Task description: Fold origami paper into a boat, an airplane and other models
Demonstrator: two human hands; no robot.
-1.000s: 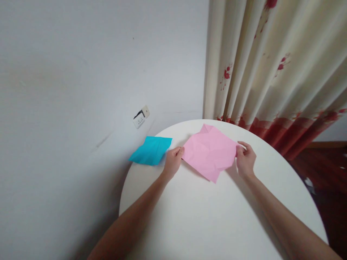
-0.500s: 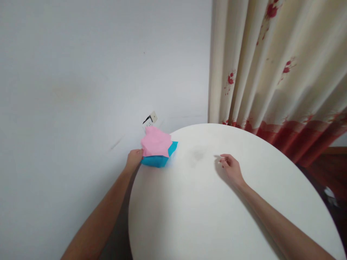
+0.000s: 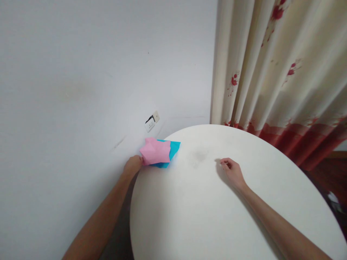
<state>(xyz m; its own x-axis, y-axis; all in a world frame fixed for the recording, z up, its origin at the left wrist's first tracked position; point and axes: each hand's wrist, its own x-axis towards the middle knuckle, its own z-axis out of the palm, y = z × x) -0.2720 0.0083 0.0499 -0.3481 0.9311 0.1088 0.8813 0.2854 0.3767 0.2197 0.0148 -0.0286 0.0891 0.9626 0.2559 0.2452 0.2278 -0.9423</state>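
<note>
At the table's left edge, my left hand (image 3: 133,164) is closed on the corner of a pink sheet of paper (image 3: 155,151). The creased, uneven sheet lies partly over a blue sheet (image 3: 175,148), which shows along its right side and below it. Whether my left fingers also grip the blue sheet is hidden. To the right, my right hand (image 3: 232,171) hovers low over the white round table (image 3: 206,213), its shadow just beside it. Those fingers are curled inward, and nothing shows in them.
Close behind the papers rises a white wall (image 3: 108,72) with a power socket (image 3: 150,124) and a small plate beside it. A cream curtain with red flowers (image 3: 252,79) hangs behind the table's right side. A grey smudge (image 3: 200,155) marks the tabletop.
The pink sheet has come down lower and flatter, uncovering the socket and more of the blue sheet's far side. My left hand has dipped slightly with it. My right fingers have curled in more.
</note>
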